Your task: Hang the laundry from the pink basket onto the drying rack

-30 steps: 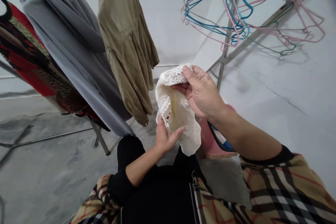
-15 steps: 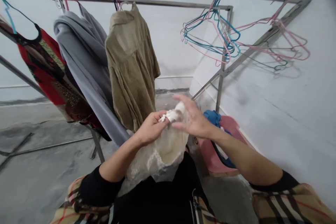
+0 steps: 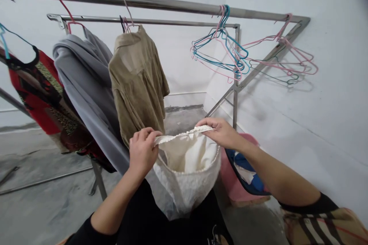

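Note:
A cream lace garment (image 3: 186,172) hangs open between my hands in front of my waist. My left hand (image 3: 142,151) is closed on the left side of its upper edge. My right hand (image 3: 221,132) pinches the right side of the same edge, so the opening is stretched wide. The cloth sags below like a pouch.
A steel clothes rail (image 3: 129,0) runs overhead. On it hang a tan shirt (image 3: 138,80), a grey garment (image 3: 83,84), a red patterned garment (image 3: 37,95) and several empty pink and blue hangers (image 3: 227,51). A pink basin (image 3: 238,183) with blue cloth sits by the white wall.
The bunched lace cloth has been spread out: my hands moved apart along its upper edge. My view tilted up, showing more of the rail.

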The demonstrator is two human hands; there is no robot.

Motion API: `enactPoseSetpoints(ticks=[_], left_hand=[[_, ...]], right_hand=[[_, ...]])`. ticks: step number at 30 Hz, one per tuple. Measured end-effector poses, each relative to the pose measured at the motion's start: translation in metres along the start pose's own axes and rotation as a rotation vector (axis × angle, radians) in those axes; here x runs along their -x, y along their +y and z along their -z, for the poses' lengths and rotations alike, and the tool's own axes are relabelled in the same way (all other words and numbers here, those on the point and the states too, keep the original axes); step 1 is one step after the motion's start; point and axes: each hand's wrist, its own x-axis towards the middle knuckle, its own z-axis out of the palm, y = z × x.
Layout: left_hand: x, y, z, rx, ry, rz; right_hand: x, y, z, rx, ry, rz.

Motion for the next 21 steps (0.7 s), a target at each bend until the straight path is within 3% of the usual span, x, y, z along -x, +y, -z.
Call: enactPoseSetpoints(ticks=[3, 7, 8, 9, 12, 14, 17, 21], left_hand=[[0.000, -0.003, 0.003, 0.172, 0.038, 0.244], [0.000, 0.013, 0.008, 0.904, -0.245, 0.634], [0.001, 0.019, 0.010, 1.045, -0.305, 0.724], [0.002, 0.025, 0.011, 1.139, -0.351, 0.799], [0.006, 0.039, 0.011, 1.233, -0.443, 0.869], [0.010, 0.043, 0.008, 1.211, -0.495, 0.825], [0.016, 0.042, 0.002, 1.123, -0.525, 0.722], [0.018, 0.034, 0.002, 1.007, -0.522, 0.627]], right_hand=[[0.002, -0.007, 0.009, 0.161, -0.054, -0.021], [0.000, -0.012, 0.032, 0.251, -0.251, -0.026], [-0.004, -0.011, 0.041, 0.266, -0.189, -0.010], [-0.010, -0.009, 0.053, 0.300, -0.038, 0.014], [-0.035, 0.006, 0.094, 0.530, 0.694, 0.047], [-0.054, 0.022, 0.118, 0.700, 0.979, -0.036], [-0.075, 0.043, 0.141, 0.808, 1.025, -0.209], [-0.090, 0.050, 0.144, 0.770, 0.934, -0.287]])
